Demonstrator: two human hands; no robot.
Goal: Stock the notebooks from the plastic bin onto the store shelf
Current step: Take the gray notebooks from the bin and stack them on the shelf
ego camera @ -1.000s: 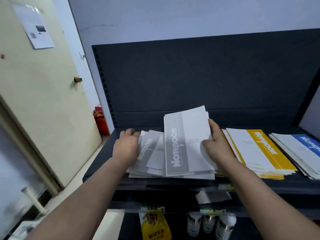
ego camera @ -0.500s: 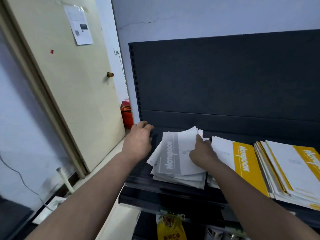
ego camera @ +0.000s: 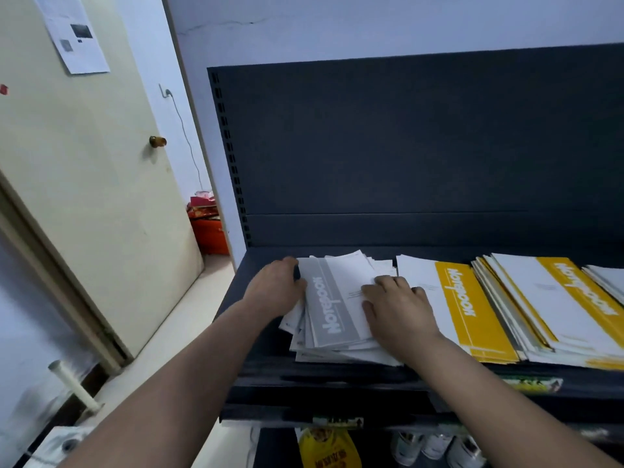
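- Three or more piles of notebooks lie on the store shelf (ego camera: pixel 256 332), as we count them; the plastic bin is out of view, so what remains we cannot tell.
- Grey notebooks (ego camera: pixel 332 309): untidy fanned pile at the shelf's left end, near its front edge. We judge squaring-up is in hand.
- Left hand (ego camera: pixel 275 290): fingers curled against the pile's left side.
- Right hand (ego camera: pixel 398 310): fingers spread flat, pressing the top cover.
- Yellow notebooks (ego camera: pixel 472 312): just beside, to the right, already placed.
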